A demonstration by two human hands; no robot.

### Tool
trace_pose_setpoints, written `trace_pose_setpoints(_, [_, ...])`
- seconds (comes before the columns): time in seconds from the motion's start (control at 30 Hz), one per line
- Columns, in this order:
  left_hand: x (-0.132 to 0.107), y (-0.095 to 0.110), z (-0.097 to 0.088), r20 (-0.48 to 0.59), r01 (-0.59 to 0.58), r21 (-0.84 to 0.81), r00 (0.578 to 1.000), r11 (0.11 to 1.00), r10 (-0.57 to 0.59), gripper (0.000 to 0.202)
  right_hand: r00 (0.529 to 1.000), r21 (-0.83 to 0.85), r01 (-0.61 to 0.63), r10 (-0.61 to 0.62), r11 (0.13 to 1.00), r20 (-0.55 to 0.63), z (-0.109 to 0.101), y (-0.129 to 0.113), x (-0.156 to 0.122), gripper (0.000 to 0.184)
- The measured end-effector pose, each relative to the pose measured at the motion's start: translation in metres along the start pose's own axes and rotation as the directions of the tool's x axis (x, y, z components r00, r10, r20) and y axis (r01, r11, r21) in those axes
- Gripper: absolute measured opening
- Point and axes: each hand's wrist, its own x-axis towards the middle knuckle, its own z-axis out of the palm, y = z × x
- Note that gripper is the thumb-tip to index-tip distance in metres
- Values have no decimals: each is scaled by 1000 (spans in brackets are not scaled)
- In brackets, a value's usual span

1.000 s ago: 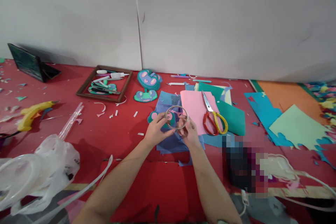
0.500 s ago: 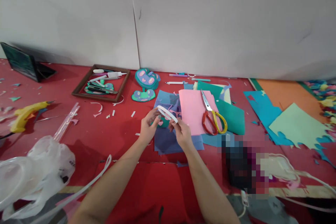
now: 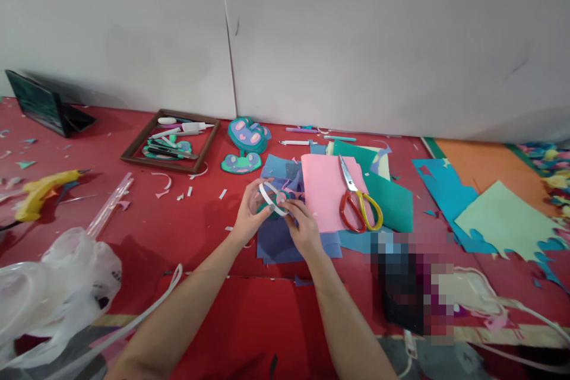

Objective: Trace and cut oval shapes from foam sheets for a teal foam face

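Note:
A thin white strip point(image 3: 269, 197), bent into a curve, is held up over the middle of the work surface. My left hand point(image 3: 250, 214) grips it, thumb and fingers closed on its left side. My right hand point(image 3: 304, 224) has its fingertips pinched together at the strip's right end. A green and pink piece point(image 3: 281, 196) shows through the curve; I cannot tell whether it is held or lies below. Under the hands are blue-violet sheets point(image 3: 285, 249). To the right, scissors point(image 3: 354, 196) with one red and one yellow handle lie on a pink sheet point(image 3: 318, 184).
On the red table point(image 3: 178, 214), a brown tray point(image 3: 133, 151) holds pens and a cutter. Nearby lies a green-and-blue cut-out figure point(image 3: 247, 136). A yellow glue gun point(image 3: 40, 190) and plastic bag point(image 3: 80, 267) are left; coloured sheets point(image 3: 499, 214) and a blurred dark object point(image 3: 401, 291) are right.
The white strip has turned from a flat, sideways slant to a more upright curve with its opening facing me. My right fingers have come closer to the left hand and lower along the strip.

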Motion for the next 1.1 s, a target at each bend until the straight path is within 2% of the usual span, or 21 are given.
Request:
trace_pose_setpoints(0.17, [-1, 3, 1, -1, -59, 167, 998, 984, 60, 75, 1000, -12, -9, 9, 1000, -4, 0, -4, -1, 33])
trace_pose_setpoints(0.37, [-7, 0, -4, 122, -150, 283, 985, 947, 120, 73, 997, 14, 35, -36, 999, 73, -1, -2, -5, 27])
trace_pose_setpoints(0.5, [-6, -1, -5, 127, -126, 192, 987, 973, 103, 55, 997, 10, -2, 2, 1000, 73, 0, 2, -5, 21])
trace_pose_setpoints(0.7, [-1, 4, -5, 107, -55, -33, 993, 998, 58, 35, 999, -10, 16, -15, 1000, 42, 2, 3, -3, 20])
trace_pose_setpoints(0.9, [-3, 11, -5, 159, 97, -73, 984, 993, -85, 50, 999, -29, -5, 6, 1000, 38, 8, 4, -5, 19])
trace_pose_setpoints(1.1, [-4, 14, -3, 114, 99, -92, 990, 991, -89, 43, 998, -38, -29, 31, 999, 59, 9, 3, -6, 21])
